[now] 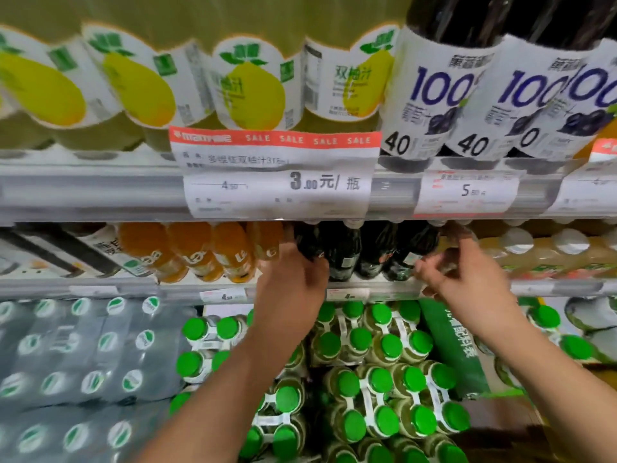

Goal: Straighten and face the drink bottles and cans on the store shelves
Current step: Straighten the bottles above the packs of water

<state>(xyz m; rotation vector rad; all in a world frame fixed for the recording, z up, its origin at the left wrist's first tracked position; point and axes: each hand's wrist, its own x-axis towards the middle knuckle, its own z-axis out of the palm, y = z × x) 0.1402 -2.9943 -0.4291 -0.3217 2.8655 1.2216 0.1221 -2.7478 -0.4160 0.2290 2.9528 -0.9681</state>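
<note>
On the middle shelf stands a row of dark bottles (344,252). My left hand (293,282) grips the leftmost dark bottle (305,243) at its lower body. To the right, my right hand (467,279) holds a pale yellow bottle (452,243) at the start of the pale juice row (551,253). Orange juice bottles (193,248) lean in a row left of the dark ones. On the top shelf stand yellow-green pomelo juice bottles (247,85) and dark grape juice bottles (437,91), labels mostly facing out.
A sale price tag (277,175) hangs from the upper shelf rail, partly covering the middle shelf's bottle tops. Below, green-capped bottle packs (384,365) and shrink-wrapped water packs (83,362) fill the bottom level. A green carton (454,349) lies among the packs.
</note>
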